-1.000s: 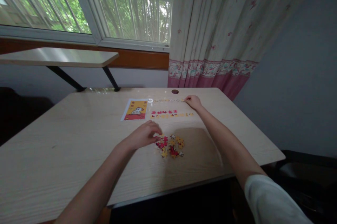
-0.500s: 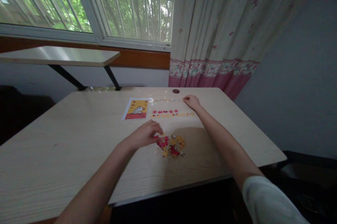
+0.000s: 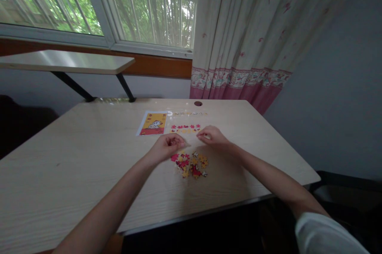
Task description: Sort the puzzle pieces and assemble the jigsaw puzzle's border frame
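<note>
My left hand is closed in a pinch, with a pale puzzle piece at its fingertips. It hovers just above a loose pile of puzzle pieces in red, yellow and white. Facing it, my right hand has its thumb and fingers pressed together; whatever lies between them, if anything, is too small to make out. Beyond the hands lie a row of red pieces and a row of yellow pieces, whose right end the right hand covers. Farther back runs another row of small pieces.
A picture card showing a white animal on yellow and red lies left of the rows. A round hole is near the back edge of the desk. A raised shelf stands at the back left, and a curtain hangs behind.
My right hand has come back from the far row toward me and the left hand. My left hand has lifted off the pile with a piece and moved slightly away from me.
</note>
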### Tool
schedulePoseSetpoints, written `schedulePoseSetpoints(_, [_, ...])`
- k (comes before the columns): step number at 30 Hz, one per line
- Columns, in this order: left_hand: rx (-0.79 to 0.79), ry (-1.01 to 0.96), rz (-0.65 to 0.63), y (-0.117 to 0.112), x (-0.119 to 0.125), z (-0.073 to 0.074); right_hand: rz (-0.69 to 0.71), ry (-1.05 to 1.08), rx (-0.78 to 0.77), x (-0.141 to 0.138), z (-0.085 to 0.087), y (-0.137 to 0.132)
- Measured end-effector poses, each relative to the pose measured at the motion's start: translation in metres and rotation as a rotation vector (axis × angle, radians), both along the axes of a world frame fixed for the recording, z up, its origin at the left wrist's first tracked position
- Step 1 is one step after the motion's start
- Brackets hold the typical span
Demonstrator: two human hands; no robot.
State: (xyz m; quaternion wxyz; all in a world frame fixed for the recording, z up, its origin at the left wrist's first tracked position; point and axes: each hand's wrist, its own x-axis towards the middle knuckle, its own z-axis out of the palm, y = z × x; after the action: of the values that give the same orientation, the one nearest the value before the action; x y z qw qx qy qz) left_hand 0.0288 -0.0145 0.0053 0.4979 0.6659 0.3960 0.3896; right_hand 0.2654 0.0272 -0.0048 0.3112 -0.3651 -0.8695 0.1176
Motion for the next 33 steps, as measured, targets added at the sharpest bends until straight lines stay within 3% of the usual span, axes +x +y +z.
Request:
schedulePoseSetpoints(5, [0.087, 0.063, 0.056, -0.003, 0.006, -0.01, 0.04, 0.183, -0.058, -0.016, -0.001, -0.044])
schedulePoseSetpoints(14, [0.243, 0.218, 0.047, -0.01, 0.01, -0.007, -0.052, 0.279, -0.168, -0.022, 0.003, -0.05])
schedulePoseSetpoints(19, [0.103, 0.1, 0.003, -0.007, 0.011, -0.012, -0.057, 0.277, -0.154, -0.022, 0.002, -0.051])
schedulePoseSetpoints(23, [-0.083, -0.09, -0.025, -0.005, 0.012, -0.016, 0.003, 0.242, -0.035, -0.022, 0.003, -0.048])
schedulePoseSetpoints(28, [-0.131, -0.065, -0.038, -0.004, 0.013, -0.016, 0.044, 0.146, 0.148, -0.023, 0.002, -0.042])
schedulePoseSetpoints(33, [-0.165, -0.083, -0.012, -0.004, 0.015, -0.013, -0.043, 0.194, 0.166, -0.024, 0.003, -0.043])
